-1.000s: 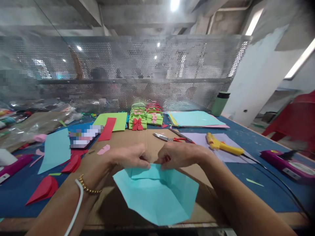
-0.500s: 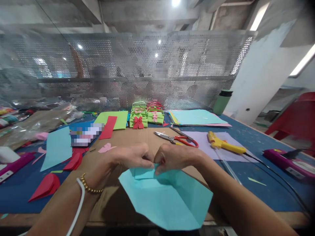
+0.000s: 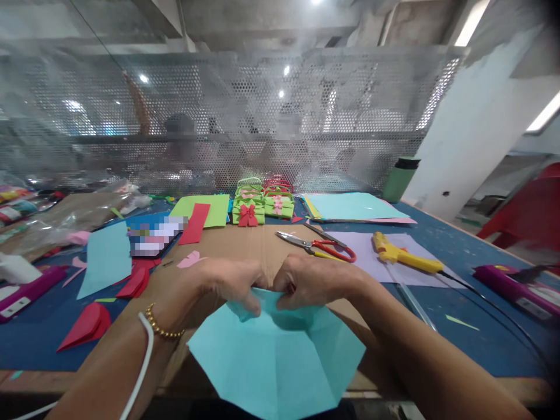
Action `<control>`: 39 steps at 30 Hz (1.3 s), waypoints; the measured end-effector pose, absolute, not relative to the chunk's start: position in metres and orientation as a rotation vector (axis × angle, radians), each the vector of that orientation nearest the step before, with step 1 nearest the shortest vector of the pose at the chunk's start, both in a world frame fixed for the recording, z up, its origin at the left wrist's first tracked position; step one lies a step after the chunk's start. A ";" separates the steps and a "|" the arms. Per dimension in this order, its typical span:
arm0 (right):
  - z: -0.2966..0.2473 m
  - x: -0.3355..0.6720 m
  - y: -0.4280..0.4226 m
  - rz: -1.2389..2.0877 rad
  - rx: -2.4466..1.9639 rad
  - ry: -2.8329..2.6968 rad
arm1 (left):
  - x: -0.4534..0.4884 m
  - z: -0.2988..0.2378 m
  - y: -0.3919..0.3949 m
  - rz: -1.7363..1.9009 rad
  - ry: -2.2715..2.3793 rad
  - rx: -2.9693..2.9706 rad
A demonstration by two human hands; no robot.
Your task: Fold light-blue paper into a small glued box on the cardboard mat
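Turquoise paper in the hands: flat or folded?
Partly folded, not flat: creases split the turquoise paper into panels at different angles, with the left hand and right hand gripping its far edge.

- Lower centre: folded turquoise sheet [image 3: 271, 361] of paper, matt and smooth between its creases.
- Beneath it: flat brown board [image 3: 245, 240] of cardboard, dull.
- Centre right: slim silver scissor blades [image 3: 294, 240], smooth, shiny metal.
- Right: yellow pistol-shaped glue gun [image 3: 409, 257], smooth plastic.
- Lower left: round gold-coloured beads [image 3: 164, 332] on a bracelet, polished and glossy; long purple power strip [image 3: 34, 293], smooth plastic.
- Left: clear crumpled wrapping [image 3: 65, 224], shiny plastic film.
- Across the upper frame: grey perforated screen [image 3: 249, 119], apparently metal, with patchy sheen.
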State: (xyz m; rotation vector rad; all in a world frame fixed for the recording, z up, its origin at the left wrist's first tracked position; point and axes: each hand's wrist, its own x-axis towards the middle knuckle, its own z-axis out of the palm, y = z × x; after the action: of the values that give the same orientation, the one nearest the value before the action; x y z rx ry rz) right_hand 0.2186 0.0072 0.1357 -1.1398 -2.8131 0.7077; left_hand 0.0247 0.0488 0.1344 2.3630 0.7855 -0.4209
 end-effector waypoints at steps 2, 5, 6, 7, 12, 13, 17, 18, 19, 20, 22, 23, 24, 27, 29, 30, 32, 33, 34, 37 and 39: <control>0.136 0.218 0.007 0.695 -1.103 -2.830 | 0.025 0.136 0.047 -0.414 0.779 2.404; 0.137 0.218 0.007 0.659 -1.134 -2.842 | 0.026 0.138 0.044 -0.396 0.821 2.445; 0.137 0.218 0.007 0.640 -1.160 -2.842 | 0.027 0.138 0.044 -0.384 0.822 2.450; 0.136 0.218 0.007 0.625 -1.184 -2.840 | 0.027 0.138 0.043 -0.370 0.814 2.450; 0.134 0.218 0.007 0.618 -1.204 -2.828 | 0.027 0.142 0.041 -0.286 0.807 2.506; 0.134 0.218 0.006 0.602 -1.209 -2.826 | 0.027 0.142 0.040 -0.281 0.800 2.523; 0.138 0.219 0.006 0.591 -1.295 -2.840 | 0.028 0.144 0.040 -0.258 0.718 2.535; 0.139 0.220 0.006 0.607 -1.330 -2.852 | 0.027 0.144 0.040 -0.246 0.709 2.528; 0.140 0.221 0.007 0.620 -1.365 -2.864 | 0.027 0.145 0.040 -0.238 0.708 2.519; 0.140 0.222 0.007 0.623 -1.394 -2.874 | 0.027 0.145 0.040 -0.231 0.711 2.510; 0.141 0.224 0.008 0.601 -1.416 -2.891 | 0.026 0.145 0.040 -0.231 0.717 2.500; 0.140 0.224 0.008 0.587 -1.403 -2.899 | 0.026 0.145 0.040 -0.236 0.719 2.496; 0.140 0.224 0.008 0.579 -1.376 -2.910 | 0.026 0.145 0.040 -0.242 0.724 2.490; 0.139 0.223 0.008 0.592 -1.306 -2.937 | 0.027 0.142 0.040 -0.277 0.755 2.455; 0.139 0.222 0.007 0.601 -1.301 -2.936 | 0.028 0.138 0.040 -0.289 0.770 2.436; 0.139 0.221 0.007 0.593 -1.298 -2.932 | 0.029 0.137 0.040 -0.277 0.774 2.444; 0.140 0.220 0.005 0.573 -1.292 -2.919 | 0.031 0.134 0.039 -0.226 0.769 2.481; 0.140 0.220 0.005 0.575 -1.302 -2.916 | 0.032 0.133 0.039 -0.202 0.760 2.498; 0.141 0.220 0.005 0.586 -1.325 -2.916 | 0.033 0.134 0.038 -0.188 0.749 2.506; 0.143 0.221 0.004 0.625 -1.428 -2.928 | 0.033 0.137 0.035 -0.186 0.721 2.484; 0.144 0.221 0.004 0.609 -1.454 -2.945 | 0.032 0.138 0.035 -0.192 0.716 2.471</control>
State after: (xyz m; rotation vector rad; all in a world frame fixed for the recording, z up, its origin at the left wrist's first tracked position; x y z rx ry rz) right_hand 0.2210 0.0039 0.1440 -1.4542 -2.9454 0.6093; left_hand 0.0322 0.0351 0.1376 2.4713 0.7159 -0.1923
